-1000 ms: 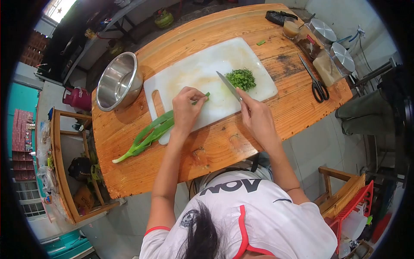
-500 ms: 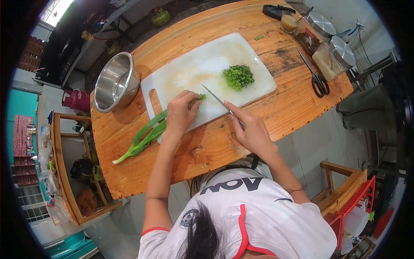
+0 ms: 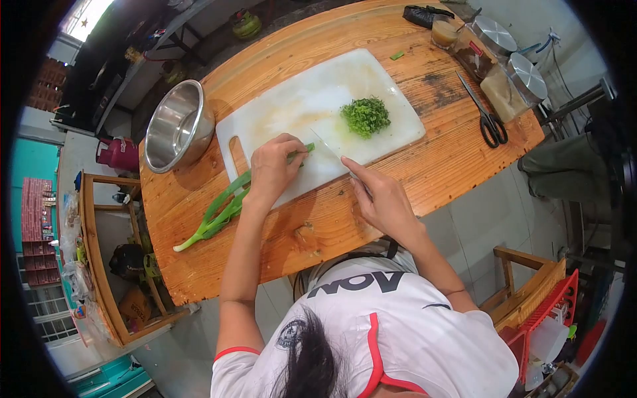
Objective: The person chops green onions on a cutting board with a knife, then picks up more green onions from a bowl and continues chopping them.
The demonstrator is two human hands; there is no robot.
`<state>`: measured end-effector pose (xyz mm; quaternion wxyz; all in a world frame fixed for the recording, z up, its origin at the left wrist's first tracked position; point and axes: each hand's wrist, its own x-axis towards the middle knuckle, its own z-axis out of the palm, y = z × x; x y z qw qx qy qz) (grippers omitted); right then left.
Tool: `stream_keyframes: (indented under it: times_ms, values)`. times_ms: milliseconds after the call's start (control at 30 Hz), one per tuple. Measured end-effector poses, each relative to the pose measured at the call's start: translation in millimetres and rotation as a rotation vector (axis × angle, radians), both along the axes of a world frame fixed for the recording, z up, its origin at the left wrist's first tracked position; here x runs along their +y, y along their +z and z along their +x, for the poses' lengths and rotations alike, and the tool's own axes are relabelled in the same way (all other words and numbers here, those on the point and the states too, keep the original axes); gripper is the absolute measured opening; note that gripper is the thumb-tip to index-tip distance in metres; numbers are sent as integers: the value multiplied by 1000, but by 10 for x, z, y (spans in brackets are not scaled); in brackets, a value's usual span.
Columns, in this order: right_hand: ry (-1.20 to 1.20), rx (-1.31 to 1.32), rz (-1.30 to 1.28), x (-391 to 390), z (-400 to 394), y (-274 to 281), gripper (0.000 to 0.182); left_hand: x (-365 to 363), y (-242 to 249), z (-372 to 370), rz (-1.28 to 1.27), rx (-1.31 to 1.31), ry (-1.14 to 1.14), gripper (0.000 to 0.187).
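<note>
My left hand (image 3: 275, 166) is closed on a green onion (image 3: 222, 212), near its leafy end, over the lower left of the white cutting board (image 3: 285, 113). The green tips poke out past my fingers, and the pale root end lies on the wooden table to the left. In my right hand (image 3: 381, 199) is a knife (image 3: 328, 146), its blade pointing up and left toward those tips, with a small gap between. The handle is mostly hidden in my fist. A heap of finely chopped greens (image 3: 365, 117) sits on the right part of the board.
A steel bowl (image 3: 176, 126) stands left of the board on the wooden table (image 3: 298, 239). Black-handled scissors (image 3: 488, 119), lidded jars (image 3: 507, 89) and a glass of tan liquid (image 3: 444, 33) are at the right. Someone's trousered leg (image 3: 564, 166) shows beyond the table's right edge.
My left hand has shifted slightly left with the green onion. The knife blade has turned a little, and its flat now looks paler. The chopped heap stays put.
</note>
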<state>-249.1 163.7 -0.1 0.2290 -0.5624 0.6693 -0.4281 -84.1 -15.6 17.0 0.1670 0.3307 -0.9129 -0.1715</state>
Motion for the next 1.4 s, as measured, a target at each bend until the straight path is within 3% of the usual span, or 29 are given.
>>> stream_keyframes:
  times_ms: [167, 367, 467, 567, 667, 867, 967, 1200, 1400]
  values:
    - [43, -64, -23, 26, 13, 75, 40, 8, 36, -40, 22, -33, 65, 11]
    - [-64, 47, 86, 34, -54, 214, 38, -181, 74, -51, 398, 19, 83, 12]
    - [-125, 142, 51, 20, -160, 227, 38, -237, 154, -42, 470, 8, 92, 13]
    - [19, -37, 29, 107, -127, 274, 36, -391, 142, 55, 623, -2, 149, 12]
    - [87, -76, 53, 159, -47, 261, 34, -431, 216, 175, 776, 193, 103, 12]
    - [-84, -20, 93, 114, -137, 189, 36, -418, 151, 67, 851, 214, 76, 13]
    - [-146, 73, 45, 125, -220, 225, 37, -384, 26, -128, 767, 127, 45, 14]
    - [-50, -11, -15, 153, -83, 107, 39, -291, -13, -282, 638, 124, 122, 15]
    - [-35, 8, -4, 138, -90, 105, 39, -89, -11, -257, 174, 105, 77, 15]
